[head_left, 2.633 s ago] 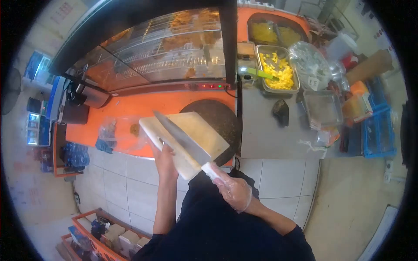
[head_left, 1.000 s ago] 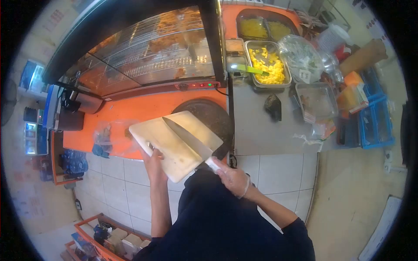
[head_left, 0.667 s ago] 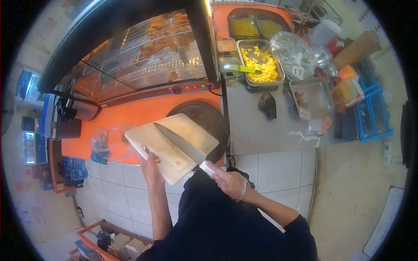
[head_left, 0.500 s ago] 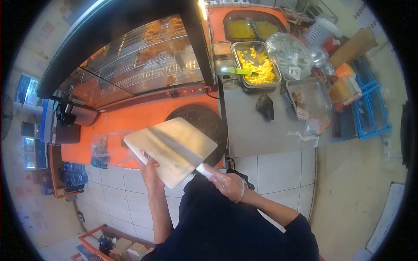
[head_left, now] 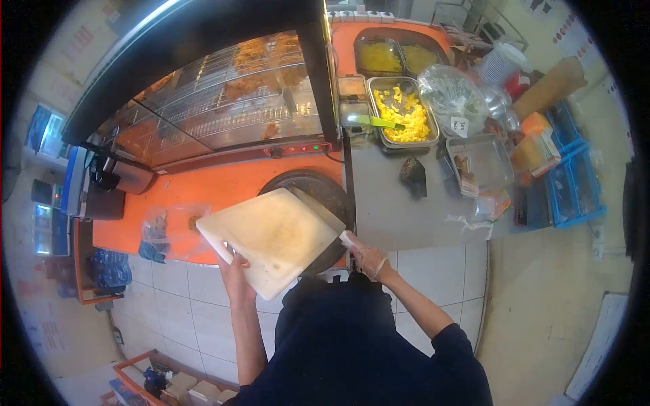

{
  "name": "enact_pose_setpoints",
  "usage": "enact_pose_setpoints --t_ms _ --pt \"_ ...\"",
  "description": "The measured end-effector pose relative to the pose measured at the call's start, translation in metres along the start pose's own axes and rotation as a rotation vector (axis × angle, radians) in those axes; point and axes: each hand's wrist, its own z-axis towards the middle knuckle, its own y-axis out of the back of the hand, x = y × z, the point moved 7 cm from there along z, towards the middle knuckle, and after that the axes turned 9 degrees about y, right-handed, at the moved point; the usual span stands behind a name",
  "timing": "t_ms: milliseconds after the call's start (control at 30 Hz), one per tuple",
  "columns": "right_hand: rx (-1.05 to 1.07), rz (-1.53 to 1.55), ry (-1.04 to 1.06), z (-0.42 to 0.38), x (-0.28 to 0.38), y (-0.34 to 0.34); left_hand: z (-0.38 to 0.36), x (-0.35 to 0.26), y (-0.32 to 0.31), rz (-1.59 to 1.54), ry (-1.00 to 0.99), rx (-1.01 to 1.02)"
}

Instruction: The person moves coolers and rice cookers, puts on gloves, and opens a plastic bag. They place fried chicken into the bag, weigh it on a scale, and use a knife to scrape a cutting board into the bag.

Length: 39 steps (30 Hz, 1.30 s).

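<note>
A pale cutting board (head_left: 271, 237) is held tilted above the counter, with brownish stains on its face. My left hand (head_left: 235, 267) grips it at the near left edge, by a slot. A transparent glove covers my right hand (head_left: 369, 258), closed round the white handle of a large knife (head_left: 321, 211). The blade reaches up and left, partly hidden behind the board's right edge. Under both lies a round dark board (head_left: 291, 179), mostly covered. A clear plastic bag (head_left: 166, 227) rests on the orange counter left of the board.
A heated display case (head_left: 217, 101) with fried food stands behind the orange counter (head_left: 203, 189). On the grey counter (head_left: 379, 210) to the right are a metal tray (head_left: 437, 132) of yellow pieces, a dark object (head_left: 413, 177), a clear container (head_left: 484, 166) and blue baskets (head_left: 575, 183).
The knife has gone from lying across the board's face to behind its right edge. My right hand has moved up and right. The board stays in my left hand, slightly shifted.
</note>
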Motion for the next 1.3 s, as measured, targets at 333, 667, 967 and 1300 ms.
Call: enact_pose_setpoints --t_ms 333,667,967,1300 --pt "-0.09 0.189 0.119 -0.05 0.091 0.021 -0.008 0.017 0.01 -0.182 0.138 0.004" --pt "0.068 0.041 0.206 -0.04 0.081 0.008 -0.008 0.035 0.043 -0.149 0.19 -0.018" --pt "-0.073 -0.029 0.25 0.012 -0.017 -0.001 -0.09 0.009 0.119 -0.087 0.07 -0.239" --pt "-0.264 -0.272 0.405 0.053 0.073 0.034 -0.207 -0.016 0.239 -0.509 -0.346 -0.537"
